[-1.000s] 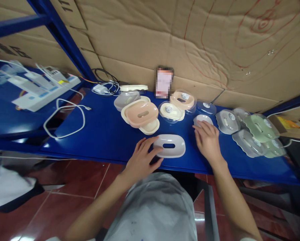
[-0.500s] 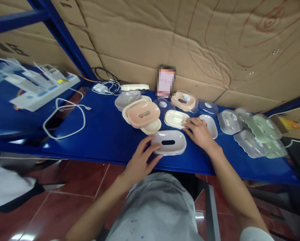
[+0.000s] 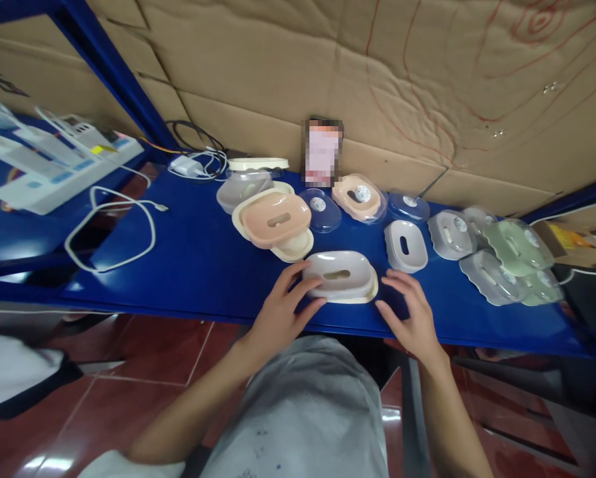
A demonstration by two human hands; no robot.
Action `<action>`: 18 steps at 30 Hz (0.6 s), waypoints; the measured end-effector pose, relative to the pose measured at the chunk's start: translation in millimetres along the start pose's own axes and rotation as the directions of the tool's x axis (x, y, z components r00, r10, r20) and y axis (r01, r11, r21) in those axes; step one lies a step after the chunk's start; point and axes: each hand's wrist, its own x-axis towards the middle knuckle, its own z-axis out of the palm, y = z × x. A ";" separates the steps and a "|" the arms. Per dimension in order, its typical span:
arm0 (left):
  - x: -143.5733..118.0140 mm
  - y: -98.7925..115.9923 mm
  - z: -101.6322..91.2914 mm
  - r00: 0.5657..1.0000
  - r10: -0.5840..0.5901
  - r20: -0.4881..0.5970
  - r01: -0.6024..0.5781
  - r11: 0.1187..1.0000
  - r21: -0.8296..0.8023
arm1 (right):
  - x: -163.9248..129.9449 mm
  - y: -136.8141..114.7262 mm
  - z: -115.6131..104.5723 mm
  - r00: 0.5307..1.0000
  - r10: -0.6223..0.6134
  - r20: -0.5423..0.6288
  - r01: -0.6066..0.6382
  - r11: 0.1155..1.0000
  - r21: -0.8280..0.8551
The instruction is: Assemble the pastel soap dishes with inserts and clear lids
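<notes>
A pale grey soap dish (image 3: 322, 284) with a slot in its floor lies near the table's front edge. Beneath it, a cream tray (image 3: 375, 285) sticks out at the right end. My left hand (image 3: 291, 299) grips the dish's left end, fingers at the rim and thumb at the front. Just off the right end, my right hand (image 3: 410, 312) holds nothing, its thumb and fingers apart. Behind that hand stands another pale grey soap dish (image 3: 417, 251). Left of centre, a peach soap dish (image 3: 263, 224) rests on cream pieces (image 3: 294, 251).
Clear lids (image 3: 322, 219) and a peach dish with a lid (image 3: 350, 206) lie at the back, below a phone (image 3: 322, 153). Grey and green lidded dishes (image 3: 517, 249) are grouped at the right. A white cable (image 3: 151, 249) and a power strip (image 3: 44, 192) are at left.
The cream tray has moved from behind to beneath the grey soap dish. My right hand has let go of it and come toward the front edge. My left hand stays at the dish.
</notes>
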 end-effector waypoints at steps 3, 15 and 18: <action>11.9 2.1 7.1 0.996 0.051 0.069 -0.053 0.998 0.025 | 6.9 2.6 0.8 0.995 -0.046 0.083 0.052 0.997 -0.066; 6.4 -6.6 10.4 0.950 0.213 0.229 -0.252 0.955 0.154 | 3.8 5.4 6.5 0.961 -0.193 0.198 0.220 0.967 -0.125; 1.9 -6.9 2.7 0.958 0.197 0.206 -0.225 0.967 0.121 | 33.8 1.8 7.6 0.961 -0.208 0.183 0.228 0.969 -0.098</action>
